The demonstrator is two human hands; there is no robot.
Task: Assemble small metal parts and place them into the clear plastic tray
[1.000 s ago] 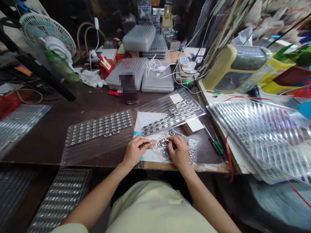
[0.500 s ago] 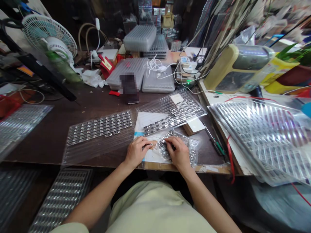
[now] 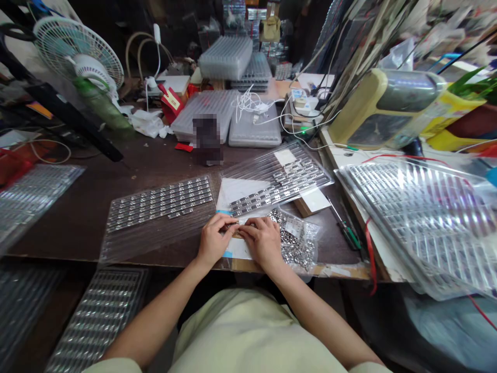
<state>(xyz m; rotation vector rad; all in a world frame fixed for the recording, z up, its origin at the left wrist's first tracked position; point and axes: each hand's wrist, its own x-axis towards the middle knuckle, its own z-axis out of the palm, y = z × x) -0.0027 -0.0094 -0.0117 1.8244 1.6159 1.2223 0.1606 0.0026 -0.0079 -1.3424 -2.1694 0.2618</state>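
My left hand [image 3: 215, 241] is closed in a pinch on a small metal part [image 3: 234, 223], mostly covered by the fingers. My right hand [image 3: 266, 242] is closed too, its fingertips meeting the left ones over a white sheet [image 3: 243, 249]; whatever it pinches is hidden. Just right of it lies a clear plastic bag [image 3: 298, 243] full of small shiny metal pieces. Left of the hands, a clear ribbed tray [image 3: 143, 246] carries rows of metal parts [image 3: 159, 204]. Beyond the hands, another ribbed tray [image 3: 248, 173] holds similar rows and rests tilted across a small block [image 3: 313, 202].
A green-handled screwdriver [image 3: 349, 235] lies right of the bag. Stacked clear trays [image 3: 419, 223] sit at the right, more trays [image 3: 205, 111] and a white cable [image 3: 248, 103] at the back. A fan [image 3: 79, 54] stands back left. The table's front edge [image 3: 58, 260] runs close by.
My right hand has moved left from the bag of metal pieces to meet my left hand. The left hand has stayed nearly in place, shifting slightly left. The trays look unchanged.
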